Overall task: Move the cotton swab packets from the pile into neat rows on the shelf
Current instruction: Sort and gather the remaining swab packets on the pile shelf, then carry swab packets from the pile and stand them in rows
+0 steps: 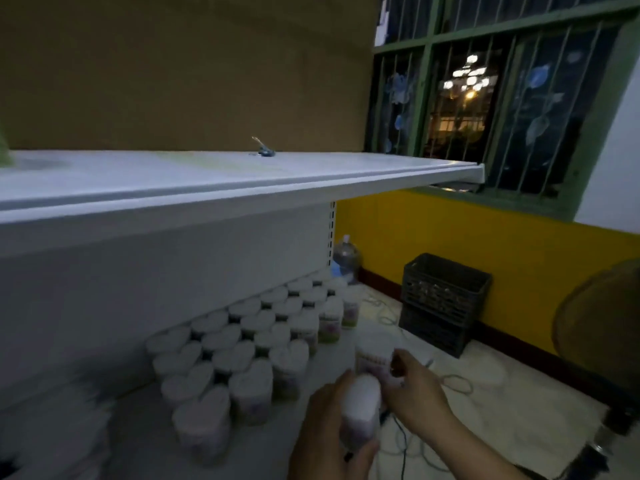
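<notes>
Left hand (329, 427), bottom centre, fingers wrapped round cotton swab packet (362, 407). Right hand (415, 393) pinches second packet (374, 362) just above. Packet rows (242, 344) stand on lower shelf (145, 427), centre-left.

Small blue object (265, 153) near the rear edge of the upper shelf board (311, 174), before a brown panel (173, 64); barred window with green frame (427, 98) at upper right, above a yellow wall (485, 244). On the floor (502, 403): clear bottle (346, 258) in the corner, black crate (443, 299) against the wall, loose cables (457, 379) just before it. Round fan (599, 317), blurred, at the right edge.
</notes>
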Demonstrator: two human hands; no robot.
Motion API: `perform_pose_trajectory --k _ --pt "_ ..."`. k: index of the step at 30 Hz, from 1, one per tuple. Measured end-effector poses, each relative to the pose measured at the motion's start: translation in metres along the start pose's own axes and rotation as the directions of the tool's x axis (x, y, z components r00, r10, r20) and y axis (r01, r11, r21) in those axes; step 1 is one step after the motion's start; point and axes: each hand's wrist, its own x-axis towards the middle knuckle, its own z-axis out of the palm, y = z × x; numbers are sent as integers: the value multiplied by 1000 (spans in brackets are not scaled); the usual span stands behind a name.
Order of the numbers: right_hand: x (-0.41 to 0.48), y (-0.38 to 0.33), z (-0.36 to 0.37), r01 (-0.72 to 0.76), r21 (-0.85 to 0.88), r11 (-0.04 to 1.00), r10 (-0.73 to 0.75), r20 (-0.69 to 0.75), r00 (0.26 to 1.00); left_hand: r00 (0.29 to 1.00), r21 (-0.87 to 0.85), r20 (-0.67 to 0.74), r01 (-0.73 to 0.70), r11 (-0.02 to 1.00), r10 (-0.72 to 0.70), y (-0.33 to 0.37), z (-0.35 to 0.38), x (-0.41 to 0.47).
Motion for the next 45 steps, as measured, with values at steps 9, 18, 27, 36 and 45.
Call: perform_pose_trajectory --k 9,18,27,36,45 --pt "107 35 -7 333 -122 935 -295 252 922 860 556 -418 498 666 -294 13 27 87" --pt "137 28 10 673 -194 713 -590 353 726 659 637 -582 734 236 -477 3 38 119" --pt "140 33 20 732 -184 656 -665 317 676 640 696 -536 704 141 -550 -5 44 127" --pt "114 39 -11 683 -87 725 -603 399 691 714 727 -479 648 225 -510 16 10 68" --pt "-107 -107 76 953 302 0 -728 653 -207 623 708 -496 694 134 -604 48 -127 -123"
